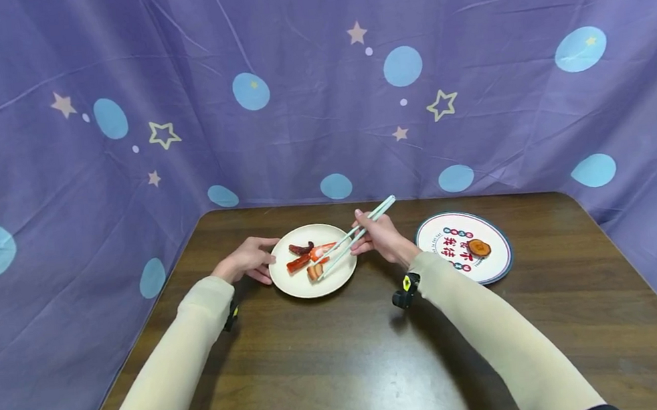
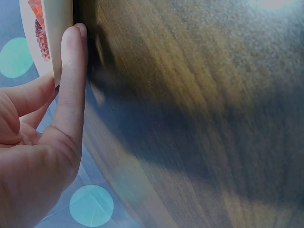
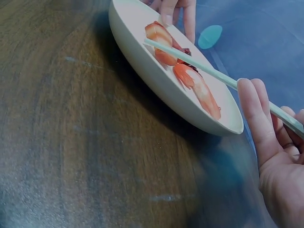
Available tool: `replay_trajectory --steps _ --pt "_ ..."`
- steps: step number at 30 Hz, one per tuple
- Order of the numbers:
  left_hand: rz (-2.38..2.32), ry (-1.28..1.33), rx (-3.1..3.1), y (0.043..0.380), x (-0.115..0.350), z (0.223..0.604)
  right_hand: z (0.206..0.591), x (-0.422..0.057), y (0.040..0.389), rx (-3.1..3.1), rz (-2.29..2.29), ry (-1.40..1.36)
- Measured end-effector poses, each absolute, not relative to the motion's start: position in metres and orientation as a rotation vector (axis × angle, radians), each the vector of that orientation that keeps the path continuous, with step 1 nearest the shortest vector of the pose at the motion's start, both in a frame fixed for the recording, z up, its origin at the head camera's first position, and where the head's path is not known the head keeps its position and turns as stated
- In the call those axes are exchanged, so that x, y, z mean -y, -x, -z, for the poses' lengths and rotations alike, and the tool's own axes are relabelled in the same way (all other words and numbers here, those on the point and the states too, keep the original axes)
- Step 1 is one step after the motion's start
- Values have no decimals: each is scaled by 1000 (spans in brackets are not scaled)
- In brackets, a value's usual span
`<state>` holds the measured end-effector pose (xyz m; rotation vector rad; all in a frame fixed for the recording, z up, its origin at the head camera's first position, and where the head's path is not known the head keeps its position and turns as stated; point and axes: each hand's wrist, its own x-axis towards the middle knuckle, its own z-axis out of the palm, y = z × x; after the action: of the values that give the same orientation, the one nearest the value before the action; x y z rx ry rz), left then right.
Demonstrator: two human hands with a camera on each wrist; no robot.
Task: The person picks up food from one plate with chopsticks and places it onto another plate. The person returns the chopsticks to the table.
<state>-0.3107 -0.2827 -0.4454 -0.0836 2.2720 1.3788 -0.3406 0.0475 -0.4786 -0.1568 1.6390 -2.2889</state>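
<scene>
My left hand [image 1: 252, 260] pinches the left rim of a cream plate [image 1: 289, 289], thumb and fingers on either side of the edge in the left wrist view. Pale green chopsticks [image 1: 378, 210] are gripped in my right hand [image 1: 384, 236] above the plate's right side. Their tips reach a browned, layered chunk of food [image 1: 315, 272] near the plate's front; whether they squeeze it I cannot tell. Beside it lie a reddish-brown strip [image 1: 298, 263], an orange-and-white shrimp-like piece [image 1: 318, 253] and a dark, curled piece [image 1: 301, 249].
Right of my right hand is a white plate [image 1: 437, 237] with a blue rim and red lettering, holding a round brown slice [image 1: 479, 248]. Both plates stand on a dark wooden table [image 1: 321, 366]. A purple patterned curtain [image 1: 321, 132] hangs behind and at the sides.
</scene>
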Motion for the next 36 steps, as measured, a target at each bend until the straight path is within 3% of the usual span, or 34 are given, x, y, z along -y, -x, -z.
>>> replay_trajectory --steps 36 --pt "-1398 64 -2259 310 283 447 474 -32 334 -1690 2290 228"
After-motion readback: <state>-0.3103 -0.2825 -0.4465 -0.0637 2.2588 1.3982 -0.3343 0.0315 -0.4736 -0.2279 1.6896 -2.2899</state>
